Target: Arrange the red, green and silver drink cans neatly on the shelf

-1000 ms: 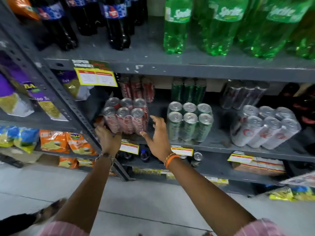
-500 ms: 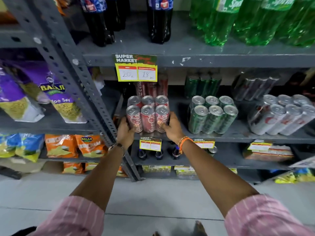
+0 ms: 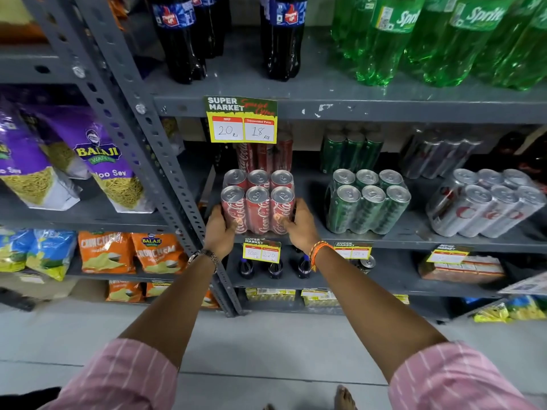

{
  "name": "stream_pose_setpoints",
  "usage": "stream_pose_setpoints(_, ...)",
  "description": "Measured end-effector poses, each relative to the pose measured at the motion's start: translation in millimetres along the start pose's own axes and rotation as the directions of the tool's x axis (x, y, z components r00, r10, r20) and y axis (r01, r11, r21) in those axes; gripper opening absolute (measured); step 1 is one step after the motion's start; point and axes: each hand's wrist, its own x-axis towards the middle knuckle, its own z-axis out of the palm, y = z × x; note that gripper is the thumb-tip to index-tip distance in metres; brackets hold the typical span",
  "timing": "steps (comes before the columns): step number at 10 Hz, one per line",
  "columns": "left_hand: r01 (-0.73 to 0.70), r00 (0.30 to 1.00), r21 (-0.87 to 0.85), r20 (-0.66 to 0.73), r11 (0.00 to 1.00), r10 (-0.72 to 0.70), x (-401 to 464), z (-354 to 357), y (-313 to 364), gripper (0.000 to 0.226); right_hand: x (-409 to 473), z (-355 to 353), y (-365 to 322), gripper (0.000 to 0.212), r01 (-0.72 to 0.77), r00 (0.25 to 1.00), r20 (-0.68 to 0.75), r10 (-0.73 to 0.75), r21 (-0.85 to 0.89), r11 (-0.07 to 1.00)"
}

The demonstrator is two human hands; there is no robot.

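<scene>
Left hand (image 3: 219,229) and right hand (image 3: 299,224) clasp red can pack (image 3: 258,202) sides; green pack (image 3: 367,201) at 3 o'clock; rear cans (image 3: 263,153) blurred, probably red.

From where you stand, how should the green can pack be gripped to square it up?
Clamp the green can pack by its two short sides, low on the can walls, reaching from the front. It's a wrapped six-block standing slightly skewed; open shelf on its left leaves a hand room.

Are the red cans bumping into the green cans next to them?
Apart. The head view shows bare grey shelf between the red cans and the green cans.
</scene>
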Motion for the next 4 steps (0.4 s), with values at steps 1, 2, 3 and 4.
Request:
stream_pose_setpoints(1, 0.011, 1.0, 0.014, 0.021, 1.0, -0.011, 2, -2, 2, 0.037, -1, 0, -3, 0.044, -0.016, 1.0, -0.002, 0.016, -0.011, 1.0)
stream_pose_setpoints(2, 0.03, 0.999, 0.037, 0.032, 0.999, -0.032, 6, -1, -3, 0.037, 3, 1, 3, 0.046, -0.022, 1.0, 0.002, 0.022, -0.024, 0.999)
stream_pose_setpoints(3, 0.043, 0.998, 0.059, 0.052, 0.997, -0.046, 4, -7, 6, 0.038, -2, -6, -10, 0.049, -0.045, 0.998, 0.045, 0.046, -0.033, 0.998)
stream_pose_setpoints(4, -0.001, 1.0, 0.05, -0.026, 0.999, 0.003, -15, -5, 17, 0.047, -23, -21, -24, 0.062, -0.023, 0.999, -0.039, 0.025, 0.039, 0.999)
